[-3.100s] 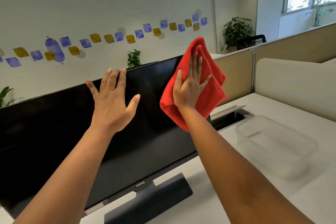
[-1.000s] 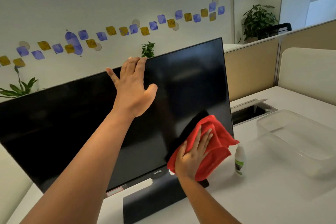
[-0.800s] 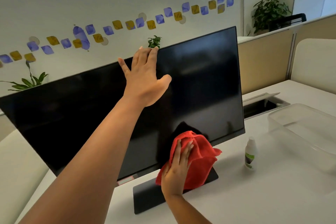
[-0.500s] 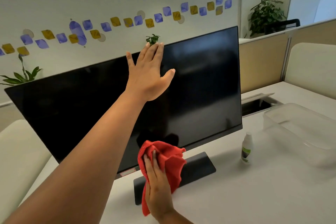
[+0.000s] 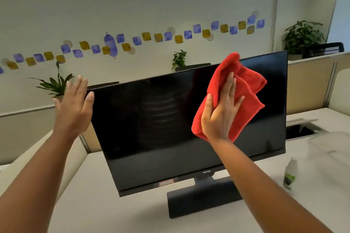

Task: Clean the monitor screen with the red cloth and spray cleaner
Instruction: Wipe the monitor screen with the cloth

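Observation:
A black monitor (image 5: 151, 128) stands on a dark base on the white desk, its screen off and faintly streaked. My right hand (image 5: 220, 111) presses a crumpled red cloth (image 5: 244, 89) flat against the upper right part of the screen. My left hand (image 5: 73, 106) is open with fingers spread at the monitor's upper left corner, its thumb at the edge. A small white spray bottle (image 5: 289, 173) with a green label stands on the desk to the right of the monitor base.
A clear plastic bin (image 5: 333, 149) sits at the right edge of the desk (image 5: 113, 210), behind it an open cable hatch (image 5: 301, 128). Beige partitions run behind the monitor. Potted plants stand beyond, at left (image 5: 55, 83) and far right (image 5: 303, 36).
My right hand has swept the cloth from the screen's bottom edge up to its upper right. My left hand slid from the top middle to the upper left corner. The view pulled back.

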`<state>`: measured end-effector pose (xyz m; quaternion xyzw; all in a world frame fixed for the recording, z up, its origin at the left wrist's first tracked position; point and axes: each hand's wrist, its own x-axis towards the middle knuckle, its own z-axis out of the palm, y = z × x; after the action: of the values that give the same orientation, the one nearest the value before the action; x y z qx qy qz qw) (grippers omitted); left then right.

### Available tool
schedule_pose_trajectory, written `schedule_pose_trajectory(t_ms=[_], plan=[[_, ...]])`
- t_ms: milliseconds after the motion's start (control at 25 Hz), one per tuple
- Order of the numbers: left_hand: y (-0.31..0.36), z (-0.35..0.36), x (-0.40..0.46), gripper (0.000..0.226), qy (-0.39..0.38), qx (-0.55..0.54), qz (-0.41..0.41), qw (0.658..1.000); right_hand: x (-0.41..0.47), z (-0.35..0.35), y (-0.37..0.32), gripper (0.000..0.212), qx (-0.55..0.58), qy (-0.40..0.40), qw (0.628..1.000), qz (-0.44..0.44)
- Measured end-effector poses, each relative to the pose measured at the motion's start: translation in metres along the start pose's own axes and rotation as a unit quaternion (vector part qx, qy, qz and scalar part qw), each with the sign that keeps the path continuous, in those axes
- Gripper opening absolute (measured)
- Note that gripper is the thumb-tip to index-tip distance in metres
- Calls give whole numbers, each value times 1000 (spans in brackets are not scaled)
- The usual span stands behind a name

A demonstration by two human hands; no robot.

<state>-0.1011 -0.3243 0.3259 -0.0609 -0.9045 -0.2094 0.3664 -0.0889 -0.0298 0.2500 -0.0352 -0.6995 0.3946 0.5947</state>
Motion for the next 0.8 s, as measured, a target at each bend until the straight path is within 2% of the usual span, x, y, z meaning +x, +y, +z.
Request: schedule_pose_trajectory(t_ms=[120, 320, 560, 800], plan=[[-9, 1, -6, 49, -33, -46, 28, 998, 10, 19, 14, 69, -173, -62, 982, 32], [-9, 3, -3, 61, -45, -105, 40, 993, 3, 46, 9, 68, -180, -42, 982, 33], [-18, 5, -3, 46, -47, -140, 41, 988, -30, 91, -52, 68, -204, -64, 970, -120], [-23, 3, 0, 43, -52, -160, 41, 985, -64, 121, -95, 65, -173, -141, 940, -258]])
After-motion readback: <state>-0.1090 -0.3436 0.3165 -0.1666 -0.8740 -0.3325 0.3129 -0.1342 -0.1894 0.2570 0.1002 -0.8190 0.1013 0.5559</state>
